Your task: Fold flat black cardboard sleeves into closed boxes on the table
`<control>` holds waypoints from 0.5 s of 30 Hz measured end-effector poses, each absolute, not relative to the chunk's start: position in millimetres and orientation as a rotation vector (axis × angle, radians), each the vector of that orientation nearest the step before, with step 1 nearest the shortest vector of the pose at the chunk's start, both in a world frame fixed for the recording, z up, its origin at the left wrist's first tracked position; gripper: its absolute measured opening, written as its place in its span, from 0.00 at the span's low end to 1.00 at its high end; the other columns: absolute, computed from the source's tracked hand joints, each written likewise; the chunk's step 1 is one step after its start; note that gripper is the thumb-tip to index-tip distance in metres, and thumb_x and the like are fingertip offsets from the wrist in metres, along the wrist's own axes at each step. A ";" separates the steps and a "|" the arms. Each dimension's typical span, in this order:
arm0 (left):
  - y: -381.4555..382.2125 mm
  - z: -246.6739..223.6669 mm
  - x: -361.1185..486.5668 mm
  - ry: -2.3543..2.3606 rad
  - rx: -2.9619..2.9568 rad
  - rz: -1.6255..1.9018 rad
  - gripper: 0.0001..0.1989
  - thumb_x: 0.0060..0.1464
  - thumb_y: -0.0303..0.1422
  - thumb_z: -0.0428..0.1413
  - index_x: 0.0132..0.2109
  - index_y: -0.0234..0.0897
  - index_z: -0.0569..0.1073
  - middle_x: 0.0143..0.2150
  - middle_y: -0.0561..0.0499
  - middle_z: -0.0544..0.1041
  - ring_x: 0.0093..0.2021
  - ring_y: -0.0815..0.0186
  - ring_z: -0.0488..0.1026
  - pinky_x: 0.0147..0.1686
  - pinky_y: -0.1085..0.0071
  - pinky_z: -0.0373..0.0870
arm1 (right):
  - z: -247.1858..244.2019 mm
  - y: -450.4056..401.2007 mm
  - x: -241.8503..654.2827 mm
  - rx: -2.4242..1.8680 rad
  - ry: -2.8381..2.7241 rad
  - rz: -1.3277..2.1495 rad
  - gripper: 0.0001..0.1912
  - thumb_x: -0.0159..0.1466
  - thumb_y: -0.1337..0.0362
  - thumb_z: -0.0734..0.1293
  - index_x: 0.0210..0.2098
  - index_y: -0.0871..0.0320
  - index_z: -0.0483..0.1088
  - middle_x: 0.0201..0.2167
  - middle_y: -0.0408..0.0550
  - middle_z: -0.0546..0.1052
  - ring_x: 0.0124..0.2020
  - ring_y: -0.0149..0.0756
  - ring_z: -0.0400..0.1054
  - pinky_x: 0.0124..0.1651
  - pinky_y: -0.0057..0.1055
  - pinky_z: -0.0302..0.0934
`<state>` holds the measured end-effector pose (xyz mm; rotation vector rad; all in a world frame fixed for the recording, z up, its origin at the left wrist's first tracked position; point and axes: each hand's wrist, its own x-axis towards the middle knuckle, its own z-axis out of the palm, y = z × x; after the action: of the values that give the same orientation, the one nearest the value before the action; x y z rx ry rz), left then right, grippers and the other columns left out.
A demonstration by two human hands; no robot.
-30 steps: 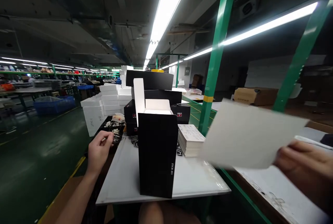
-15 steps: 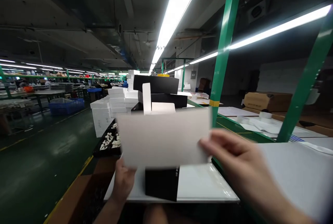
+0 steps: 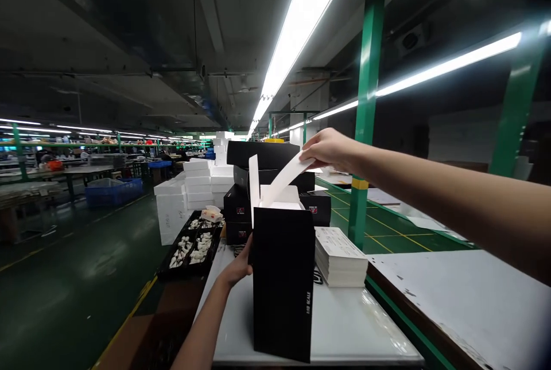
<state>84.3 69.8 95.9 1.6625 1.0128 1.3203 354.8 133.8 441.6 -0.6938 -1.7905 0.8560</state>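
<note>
A tall black box (image 3: 283, 284) stands upright on the white tabletop (image 3: 344, 324), its white-lined flaps raised at the top. My right hand (image 3: 325, 149) pinches the upper end of a white sheet (image 3: 284, 178), which slopes down to the box opening; its lower end is hidden behind the flap. Against the box's left side rests my left hand (image 3: 243, 261), its fingers partly hidden behind the box. Right of the box sits a stack of printed white sheets (image 3: 342, 255).
Black boxes (image 3: 236, 209) are piled behind the open one. At the left, black trays (image 3: 189, 249) hold small white parts beside stacked white boxes (image 3: 170, 209). A green post (image 3: 365, 112) rises at the right, near another white table (image 3: 451, 289).
The white sheet has gone from broadside in front of me to the box opening, held by my right hand only. My left hand has let go of it and moved to the box.
</note>
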 end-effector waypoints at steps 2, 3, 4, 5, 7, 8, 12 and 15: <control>66.5 98.1 85.1 0.984 1.685 1.282 0.78 0.28 0.69 0.69 0.79 0.56 0.36 0.83 0.38 0.46 0.80 0.31 0.46 0.76 0.34 0.46 | 441.4 128.3 339.5 -0.855 -1.881 0.907 0.15 0.49 0.82 0.78 0.29 0.59 0.75 0.22 0.49 0.80 0.24 0.47 0.81 0.30 0.41 0.81; 64.6 101.2 86.3 0.967 1.699 1.271 0.79 0.28 0.67 0.71 0.78 0.57 0.35 0.84 0.40 0.45 0.80 0.32 0.46 0.76 0.35 0.46 | 441.2 124.8 332.2 -0.913 -1.922 0.919 0.16 0.51 0.81 0.78 0.31 0.58 0.75 0.24 0.49 0.80 0.25 0.47 0.82 0.31 0.41 0.82; 63.0 105.2 88.1 0.950 1.711 1.269 0.80 0.27 0.65 0.72 0.78 0.58 0.35 0.84 0.41 0.44 0.81 0.32 0.45 0.76 0.36 0.46 | 440.9 121.0 325.1 -0.943 -1.959 0.917 0.16 0.52 0.80 0.78 0.33 0.58 0.74 0.25 0.49 0.81 0.26 0.47 0.82 0.31 0.40 0.82; 61.6 109.4 90.5 0.939 1.714 1.278 0.80 0.26 0.65 0.73 0.78 0.59 0.35 0.84 0.42 0.44 0.81 0.33 0.44 0.77 0.37 0.45 | 440.8 116.8 318.2 -0.954 -1.993 0.896 0.16 0.53 0.80 0.78 0.34 0.58 0.74 0.25 0.49 0.81 0.26 0.47 0.82 0.31 0.39 0.81; 60.6 116.7 95.9 0.943 1.697 1.309 0.80 0.26 0.65 0.72 0.79 0.58 0.36 0.83 0.42 0.45 0.81 0.34 0.43 0.77 0.40 0.46 | 441.3 107.6 304.8 -0.978 -2.074 0.827 0.16 0.54 0.80 0.76 0.37 0.59 0.73 0.26 0.49 0.81 0.26 0.47 0.82 0.30 0.37 0.80; 60.9 118.8 98.6 0.957 1.677 1.329 0.80 0.26 0.65 0.72 0.79 0.56 0.37 0.83 0.40 0.47 0.81 0.34 0.43 0.77 0.41 0.47 | 441.6 102.7 298.2 -0.988 -2.125 0.799 0.16 0.55 0.80 0.76 0.38 0.60 0.73 0.26 0.49 0.81 0.26 0.46 0.82 0.30 0.35 0.79; 62.7 115.3 106.2 1.005 1.554 1.478 0.81 0.31 0.65 0.72 0.79 0.48 0.30 0.78 0.32 0.52 0.79 0.38 0.50 0.77 0.44 0.49 | 432.3 86.6 273.4 -1.039 -2.388 0.707 0.13 0.62 0.79 0.70 0.46 0.65 0.73 0.27 0.54 0.83 0.31 0.44 0.84 0.32 0.30 0.78; 60.7 106.8 109.3 0.990 1.519 1.555 0.78 0.38 0.65 0.70 0.79 0.47 0.27 0.78 0.32 0.50 0.79 0.42 0.52 0.77 0.46 0.47 | 408.9 82.7 260.6 -1.083 -2.539 0.572 0.12 0.62 0.80 0.69 0.45 0.67 0.75 0.32 0.59 0.84 0.38 0.47 0.84 0.37 0.33 0.78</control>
<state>109.3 60.7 106.8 1.5188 0.9904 1.5550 260.6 82.7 408.9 -1.0832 -2.5392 0.5716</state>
